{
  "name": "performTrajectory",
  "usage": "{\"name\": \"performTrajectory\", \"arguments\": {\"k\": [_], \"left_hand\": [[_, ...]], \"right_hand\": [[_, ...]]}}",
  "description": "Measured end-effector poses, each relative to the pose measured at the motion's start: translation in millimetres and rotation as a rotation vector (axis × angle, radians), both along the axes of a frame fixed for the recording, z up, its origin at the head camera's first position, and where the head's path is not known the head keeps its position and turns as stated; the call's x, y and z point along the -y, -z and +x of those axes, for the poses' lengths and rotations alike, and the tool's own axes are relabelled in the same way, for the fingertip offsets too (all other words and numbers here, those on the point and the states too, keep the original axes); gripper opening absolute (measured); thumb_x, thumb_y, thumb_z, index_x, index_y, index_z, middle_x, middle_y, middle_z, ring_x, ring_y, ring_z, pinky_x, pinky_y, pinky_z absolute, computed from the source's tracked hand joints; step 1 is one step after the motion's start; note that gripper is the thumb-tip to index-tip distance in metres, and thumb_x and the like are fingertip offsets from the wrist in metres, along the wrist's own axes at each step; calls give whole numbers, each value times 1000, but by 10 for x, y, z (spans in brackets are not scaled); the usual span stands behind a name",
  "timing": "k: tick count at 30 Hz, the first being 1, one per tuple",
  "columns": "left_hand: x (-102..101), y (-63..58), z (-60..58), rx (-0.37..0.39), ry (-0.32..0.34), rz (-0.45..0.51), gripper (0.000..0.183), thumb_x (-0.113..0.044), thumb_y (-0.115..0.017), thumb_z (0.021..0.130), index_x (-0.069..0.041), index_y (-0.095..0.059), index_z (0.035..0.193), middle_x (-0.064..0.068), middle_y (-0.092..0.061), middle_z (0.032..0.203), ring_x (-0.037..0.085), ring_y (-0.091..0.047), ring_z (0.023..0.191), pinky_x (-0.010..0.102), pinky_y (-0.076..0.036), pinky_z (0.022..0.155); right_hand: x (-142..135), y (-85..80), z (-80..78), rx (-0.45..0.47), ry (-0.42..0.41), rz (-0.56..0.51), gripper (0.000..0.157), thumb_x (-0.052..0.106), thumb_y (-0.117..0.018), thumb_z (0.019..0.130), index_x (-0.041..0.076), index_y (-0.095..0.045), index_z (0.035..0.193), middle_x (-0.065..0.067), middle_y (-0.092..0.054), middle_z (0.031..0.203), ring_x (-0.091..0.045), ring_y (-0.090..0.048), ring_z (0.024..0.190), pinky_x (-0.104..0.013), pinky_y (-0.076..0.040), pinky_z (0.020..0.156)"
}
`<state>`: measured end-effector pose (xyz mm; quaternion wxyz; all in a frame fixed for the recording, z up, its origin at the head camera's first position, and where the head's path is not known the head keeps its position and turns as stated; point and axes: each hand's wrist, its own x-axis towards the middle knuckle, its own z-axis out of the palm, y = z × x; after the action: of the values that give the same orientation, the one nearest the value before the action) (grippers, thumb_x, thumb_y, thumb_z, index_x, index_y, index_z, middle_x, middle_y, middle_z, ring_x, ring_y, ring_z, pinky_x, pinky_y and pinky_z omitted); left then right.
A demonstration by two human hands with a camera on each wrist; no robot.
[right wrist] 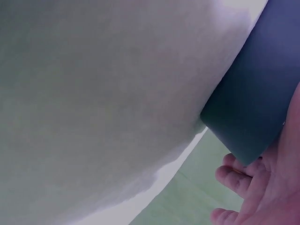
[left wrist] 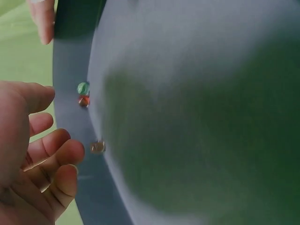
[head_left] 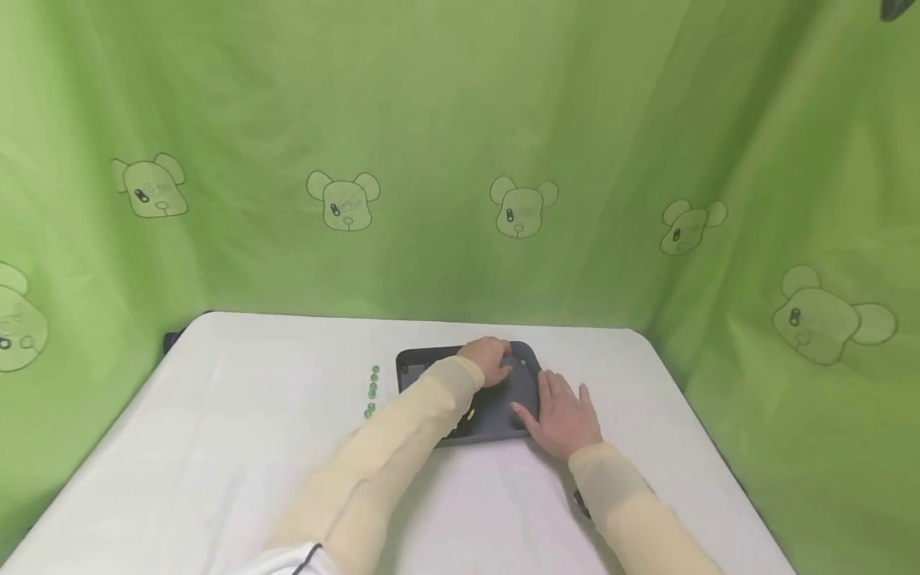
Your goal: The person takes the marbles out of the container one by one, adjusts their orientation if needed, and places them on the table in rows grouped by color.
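A dark shallow tray (head_left: 501, 407) lies on the white table. My left hand (head_left: 489, 359) reaches over it near the far edge. In the left wrist view its thumb stands apart from the loosely bent fingers, with nothing visible between them. A green glass marble (left wrist: 83, 88) and a red one (left wrist: 83, 101) sit side by side in the tray, and a brownish one (left wrist: 97, 146) lies close by. My right hand (head_left: 568, 415) rests along the tray's right side, fingers straight and thumb over the near right part. A small yellow piece (head_left: 470, 414) shows beside the left sleeve.
Several green marbles (head_left: 373, 387) form a row on the white table (head_left: 251, 415) left of the tray. Green curtains (head_left: 431, 263) with printed bear faces surround the table's back and sides. The left forearm crosses the tray's left part and hides some of it.
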<state>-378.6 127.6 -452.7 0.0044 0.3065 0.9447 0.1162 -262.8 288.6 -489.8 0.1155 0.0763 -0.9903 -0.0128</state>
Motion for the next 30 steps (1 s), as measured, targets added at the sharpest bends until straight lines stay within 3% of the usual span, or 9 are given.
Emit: {"name": "performTrajectory", "arguments": {"k": [7, 19, 30], "left_hand": [[-150, 40, 78, 65, 13, -11, 40, -36, -59, 95, -19, -58, 131, -4, -63, 126, 15, -58, 117, 30, -44, 101], [-370, 175, -80, 15, 55, -111, 44, -38, -59, 94, -23, -56, 135, -6, -59, 132, 14, -53, 124, 30, -40, 105], [-419, 211, -165, -33, 34, -119, 31, -39, -63, 91, -19, -68, 116, -2, -70, 108, 14, -63, 104, 29, -48, 93]], "right_hand": [[30, 78, 14, -19, -3, -8, 91, 70, -28, 93, -5, -36, 144, -21, -39, 147, -36, -36, 136, -65, -21, 108], [4, 24, 63, -39, 7, -3, 88, 68, -32, 94, -5, -39, 143, -21, -41, 146, -35, -38, 135, -64, -25, 106], [36, 8, 38, -43, 6, 4, 88, 68, -32, 94, -4, -38, 143, -21, -41, 146, -35, -38, 135, -64, -25, 107]]}}
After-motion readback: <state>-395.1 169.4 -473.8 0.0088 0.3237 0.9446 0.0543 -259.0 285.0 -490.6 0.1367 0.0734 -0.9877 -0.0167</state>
